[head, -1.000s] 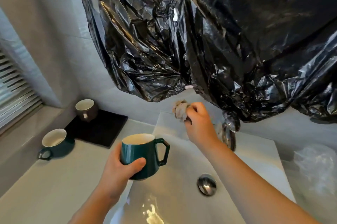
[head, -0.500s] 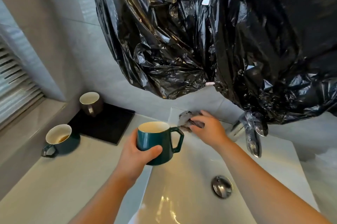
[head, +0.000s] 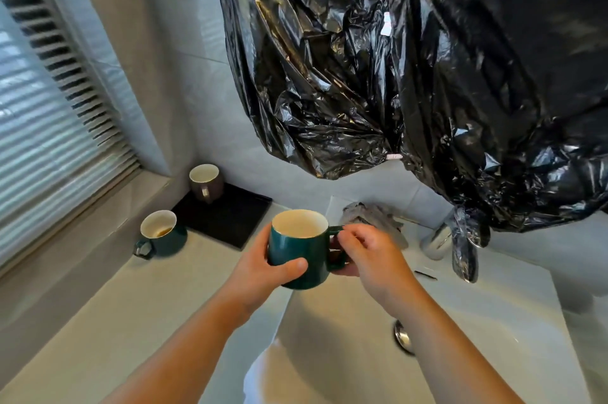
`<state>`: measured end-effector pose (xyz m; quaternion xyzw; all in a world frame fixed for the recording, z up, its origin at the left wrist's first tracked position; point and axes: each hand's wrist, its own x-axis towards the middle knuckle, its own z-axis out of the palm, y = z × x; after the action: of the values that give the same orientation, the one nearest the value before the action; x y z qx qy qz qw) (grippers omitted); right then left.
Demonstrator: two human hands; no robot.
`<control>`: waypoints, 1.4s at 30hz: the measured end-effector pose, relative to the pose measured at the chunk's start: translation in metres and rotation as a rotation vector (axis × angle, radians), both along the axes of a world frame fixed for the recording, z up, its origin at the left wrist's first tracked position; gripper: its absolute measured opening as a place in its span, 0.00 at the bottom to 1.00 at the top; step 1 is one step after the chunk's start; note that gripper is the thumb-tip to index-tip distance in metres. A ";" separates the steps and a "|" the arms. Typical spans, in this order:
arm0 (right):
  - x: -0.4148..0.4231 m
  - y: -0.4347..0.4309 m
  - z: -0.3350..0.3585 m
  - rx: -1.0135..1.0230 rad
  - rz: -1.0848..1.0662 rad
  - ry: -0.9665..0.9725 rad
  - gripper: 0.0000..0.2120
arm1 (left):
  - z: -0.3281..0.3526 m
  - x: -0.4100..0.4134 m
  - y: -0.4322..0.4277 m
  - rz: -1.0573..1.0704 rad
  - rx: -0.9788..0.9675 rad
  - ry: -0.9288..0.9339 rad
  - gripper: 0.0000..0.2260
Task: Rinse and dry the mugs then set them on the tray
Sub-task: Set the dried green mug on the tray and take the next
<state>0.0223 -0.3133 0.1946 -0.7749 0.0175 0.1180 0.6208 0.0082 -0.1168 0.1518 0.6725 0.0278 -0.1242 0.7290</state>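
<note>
My left hand (head: 263, 267) grips a dark green mug (head: 301, 250) with a pale inside, upright above the left edge of the white sink (head: 493, 321). My right hand (head: 368, 254) has its fingers curled round the mug's handle on the right side. A crumpled grey cloth (head: 371, 214) lies on the sink's back ledge, just behind my right hand. A second green mug (head: 161, 234) with a brown stain inside stands on the counter at the left. A brown mug (head: 205, 185) sits on the far corner of the black tray (head: 230, 216).
Black plastic sheeting (head: 411, 74) hangs over the wall above the sink and wraps the tap (head: 464, 249). The metal drain plug (head: 403, 336) shows beside my right forearm. A window with blinds (head: 42, 114) and its sill run along the left.
My right hand let go of the grey cloth on the sink's back ledge and came to the green mug's handle. The mug stayed in my left hand.
</note>
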 end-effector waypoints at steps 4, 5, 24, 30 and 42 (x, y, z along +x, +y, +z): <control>-0.005 0.022 -0.011 -0.074 0.071 -0.117 0.09 | 0.008 -0.013 0.025 0.131 -0.116 0.184 0.22; -0.005 0.031 -0.016 -0.078 0.082 -0.122 0.09 | 0.008 -0.014 0.032 0.163 -0.124 0.199 0.21; 0.141 0.206 -0.106 -0.379 0.110 -0.079 0.32 | -0.104 0.145 0.163 0.248 0.045 0.171 0.15; 0.186 0.224 -0.165 -0.447 -0.046 -0.065 0.35 | -0.162 0.181 0.161 0.343 0.099 0.205 0.20; 0.232 0.229 -0.205 -0.477 -0.018 -0.070 0.30 | -0.205 0.226 0.154 0.375 0.092 0.179 0.26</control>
<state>0.2544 -0.0845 -0.0108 -0.9029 0.0304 0.0780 0.4216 0.2340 0.0370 -0.0531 0.6745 0.2226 -0.0441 0.7026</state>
